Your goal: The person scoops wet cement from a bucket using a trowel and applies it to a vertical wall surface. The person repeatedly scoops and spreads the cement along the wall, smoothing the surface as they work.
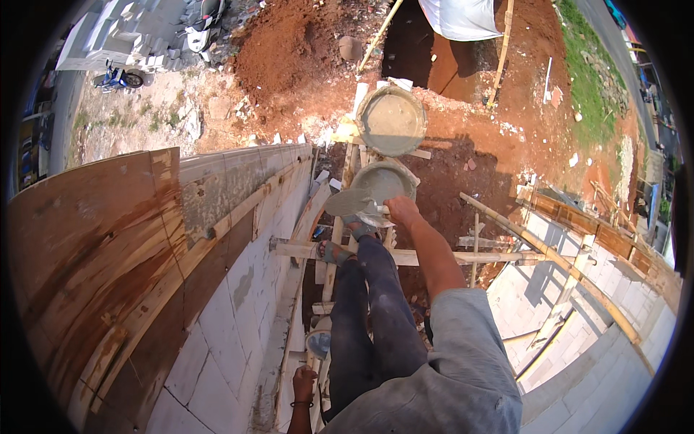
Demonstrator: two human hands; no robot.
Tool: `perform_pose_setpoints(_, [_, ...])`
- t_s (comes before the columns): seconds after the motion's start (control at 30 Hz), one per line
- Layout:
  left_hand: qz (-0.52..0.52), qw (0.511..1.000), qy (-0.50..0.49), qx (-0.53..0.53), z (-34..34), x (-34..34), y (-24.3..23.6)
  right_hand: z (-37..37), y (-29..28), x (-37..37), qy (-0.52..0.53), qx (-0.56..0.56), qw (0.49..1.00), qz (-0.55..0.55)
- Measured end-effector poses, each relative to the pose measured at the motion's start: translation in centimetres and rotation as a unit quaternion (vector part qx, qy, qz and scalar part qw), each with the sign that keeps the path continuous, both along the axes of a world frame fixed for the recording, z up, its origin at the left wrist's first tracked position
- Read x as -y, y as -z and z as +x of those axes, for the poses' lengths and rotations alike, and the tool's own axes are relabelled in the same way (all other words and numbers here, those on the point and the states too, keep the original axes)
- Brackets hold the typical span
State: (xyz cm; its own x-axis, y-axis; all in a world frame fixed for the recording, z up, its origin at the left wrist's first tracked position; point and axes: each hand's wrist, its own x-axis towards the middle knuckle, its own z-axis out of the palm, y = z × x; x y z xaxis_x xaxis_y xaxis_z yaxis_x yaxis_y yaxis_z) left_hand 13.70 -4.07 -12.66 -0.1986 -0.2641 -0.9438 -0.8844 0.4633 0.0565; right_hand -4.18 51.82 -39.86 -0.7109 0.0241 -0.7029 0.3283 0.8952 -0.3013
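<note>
My right hand (401, 210) is closed round the handle of a trowel (348, 203). Its broad grey blade is coated with wet mortar and lies over the near left rim of a bucket of mortar (394, 177). Just beyond stands another round bucket (391, 121), filled with grey mortar almost to its rim. Low in the view, beside my left leg, my left hand (304, 380) has curled fingers; what they hold, if anything, is hidden. A small round container (318, 343) with a greyish inside is just past that hand. My sandalled feet rest on narrow planks.
A block wall (224, 354) with wooden formwork boards (94, 239) runs along my left. Timber cross-beams (463, 257) and a bamboo pole (557, 262) span the right. Red soil (470, 173) lies far below, with a pit (412, 50) ahead.
</note>
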Motion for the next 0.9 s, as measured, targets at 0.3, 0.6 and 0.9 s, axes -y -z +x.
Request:
perform_pose_setpoints(0.3, [-0.027, 0.996, -0.08, -0.011, 2.0, 1.5, -0.6, -2.5, -0.8, 3.2, 0.061, 0.069, 0.995, -0.041])
perform_pose_setpoints(0.6, [0.116, 0.985, -0.061, -0.113, -0.3, -1.2, 3.7, -0.5, -24.4, 5.2, 0.079, -0.096, 0.976, -0.178])
perform_pose_setpoints(0.9, [0.58, 0.782, -0.196, -0.115, -18.6, -16.6, -7.1, -2.8, -70.0, 10.0, 0.122, -0.13, 0.949, -0.261])
